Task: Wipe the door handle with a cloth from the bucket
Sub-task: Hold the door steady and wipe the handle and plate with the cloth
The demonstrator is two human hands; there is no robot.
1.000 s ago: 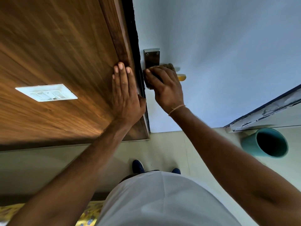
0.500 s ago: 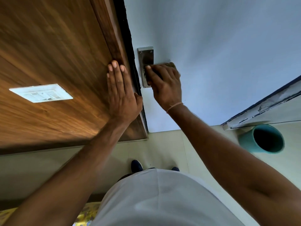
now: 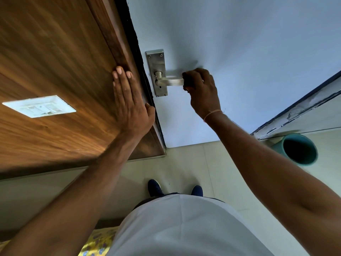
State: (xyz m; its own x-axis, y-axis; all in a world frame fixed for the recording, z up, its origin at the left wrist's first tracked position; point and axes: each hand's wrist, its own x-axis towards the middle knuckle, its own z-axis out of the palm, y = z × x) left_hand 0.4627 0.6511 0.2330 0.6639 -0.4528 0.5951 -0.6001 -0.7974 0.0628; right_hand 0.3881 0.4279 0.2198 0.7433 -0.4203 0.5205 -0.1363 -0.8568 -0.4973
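The right hand (image 3: 202, 89), fingers closed around a dark cloth (image 3: 186, 84), has slid from the backplate out along the door handle (image 3: 170, 81), the wipe nearing its tip, while the left hand (image 3: 129, 106) rests flat and open on the wooden frame beside the handle

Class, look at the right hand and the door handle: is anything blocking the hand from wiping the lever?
Nothing visible blocks it. The right hand is already closed around the outer end of the door handle, with something dark, probably the cloth, under its fingers. The left hand rests flat on the wooden panel, clear of the lever.
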